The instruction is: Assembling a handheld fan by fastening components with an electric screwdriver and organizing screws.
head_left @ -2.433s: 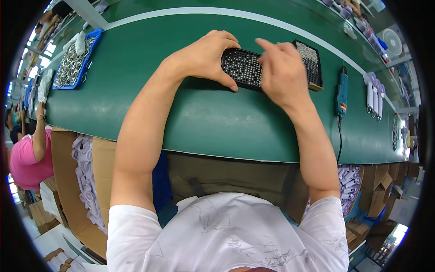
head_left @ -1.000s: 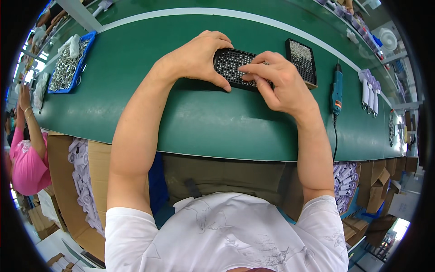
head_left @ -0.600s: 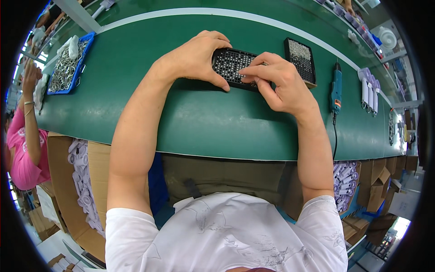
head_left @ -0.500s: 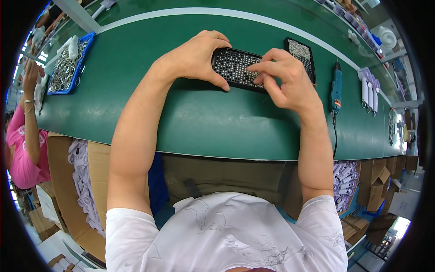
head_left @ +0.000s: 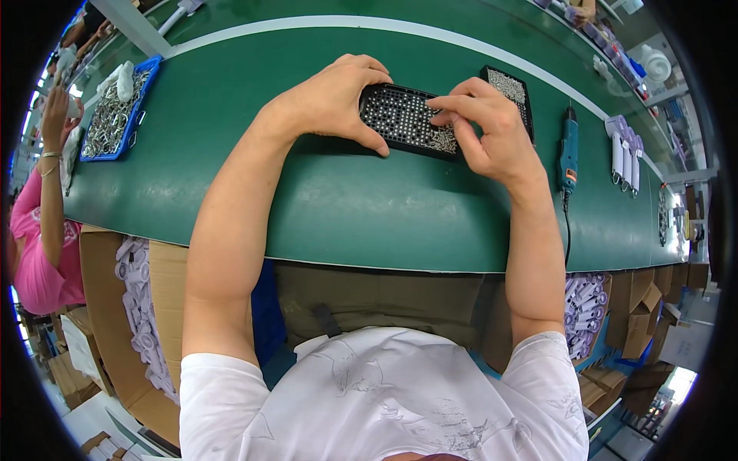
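Observation:
A black tray (head_left: 407, 144) with rows of small holes lies on the green bench. Small metal pieces sit in many holes, and a loose heap of tiny screws (head_left: 443, 140) lies at its right end. My left hand (head_left: 334, 96) grips the tray's left end, thumb along the near side and fingers round the far side. Over the right part of the tray hovers my right hand (head_left: 493, 127), thumb and fingers drawn together. Whatever is between those fingertips is too small to make out.
Behind my right hand stands a second black tray (head_left: 530, 123) of small screws. Farther right lie a teal electric screwdriver (head_left: 569, 150) with its cord and some white-purple parts (head_left: 626, 154). A blue bin (head_left: 142, 115) of metal hooks is at left, near a co-worker's arm (head_left: 52, 192).
My right hand has shifted slightly right and up, uncovering the loose screws. My left hand has stayed on the tray. The co-worker's hand at far left has moved a little.

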